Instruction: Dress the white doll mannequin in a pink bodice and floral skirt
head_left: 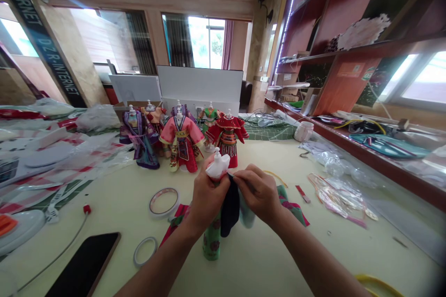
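A small white doll torso (218,166) without a head stands upright near the table's centre. My left hand (209,195) is wrapped round its upper body. My right hand (258,192) pinches the edge of a dark cloth (230,206) beside the doll's shoulder, its fingertips close to my left thumb. The dark cloth hangs down from between the hands. Below my left hand shows a green patterned piece (212,241). Pale cloth (246,216) hangs under my right hand. Red and green fabric (292,209) sticks out behind my right wrist, with more (177,220) by my left forearm.
Several dressed doll figures (181,141) stand behind the hands. Tape rolls (164,202) lie left, with a black phone (85,264) and a cable (59,264) nearer. A small red strip (303,193), plastic bags (334,158) and a white jar (304,131) are on the right.
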`<state>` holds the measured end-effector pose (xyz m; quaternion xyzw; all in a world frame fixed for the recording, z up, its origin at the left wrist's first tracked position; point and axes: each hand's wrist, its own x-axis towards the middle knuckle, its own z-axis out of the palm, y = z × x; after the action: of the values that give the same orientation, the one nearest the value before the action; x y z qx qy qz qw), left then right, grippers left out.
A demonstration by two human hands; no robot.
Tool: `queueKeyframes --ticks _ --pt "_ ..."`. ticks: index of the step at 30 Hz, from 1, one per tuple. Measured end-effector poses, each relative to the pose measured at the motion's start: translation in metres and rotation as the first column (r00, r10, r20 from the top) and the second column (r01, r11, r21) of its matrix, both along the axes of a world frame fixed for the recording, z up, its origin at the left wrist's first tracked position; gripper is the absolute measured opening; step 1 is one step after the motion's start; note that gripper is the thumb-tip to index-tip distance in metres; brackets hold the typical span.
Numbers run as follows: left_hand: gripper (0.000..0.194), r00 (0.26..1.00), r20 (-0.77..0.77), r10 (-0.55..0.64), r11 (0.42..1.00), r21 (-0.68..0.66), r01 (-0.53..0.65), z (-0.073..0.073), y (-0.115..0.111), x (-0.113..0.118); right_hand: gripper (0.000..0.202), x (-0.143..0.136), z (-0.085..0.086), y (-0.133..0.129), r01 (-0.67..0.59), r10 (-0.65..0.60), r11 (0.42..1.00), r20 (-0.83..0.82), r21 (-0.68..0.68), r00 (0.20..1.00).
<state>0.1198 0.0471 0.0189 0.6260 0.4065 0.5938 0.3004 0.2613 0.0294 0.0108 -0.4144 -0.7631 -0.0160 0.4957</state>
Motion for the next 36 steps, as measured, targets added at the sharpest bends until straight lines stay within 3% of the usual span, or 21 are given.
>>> queueKeyframes --ticks 10,19,23,30,36 --pt "0.035 0.999 -0.034 0.009 1.0 -0.023 -0.01 0.0 0.001 -0.002 0.024 -0.006 -0.01 -0.001 0.04 -0.053 0.992 0.102 0.124 0.993" --pt "0.036 0.999 0.022 -0.042 0.997 -0.059 0.044 -0.006 0.001 -0.005 0.016 -0.019 -0.015 0.004 -0.051 0.063 0.997 -0.239 0.053 0.969" --pt "0.04 0.996 0.052 -0.068 0.995 -0.063 0.072 -0.006 0.002 -0.004 0.014 -0.022 -0.014 0.004 -0.082 0.096 0.995 -0.312 0.06 0.945" --pt "0.044 0.989 0.074 -0.125 0.991 -0.042 0.129 -0.008 0.002 -0.005 0.019 -0.019 -0.018 0.003 -0.053 0.077 0.993 -0.231 0.109 0.97" --pt "0.045 0.989 0.049 -0.142 0.989 -0.026 0.143 -0.008 0.003 -0.006 0.023 -0.015 -0.024 0.001 0.024 -0.018 0.991 -0.043 0.133 0.999"
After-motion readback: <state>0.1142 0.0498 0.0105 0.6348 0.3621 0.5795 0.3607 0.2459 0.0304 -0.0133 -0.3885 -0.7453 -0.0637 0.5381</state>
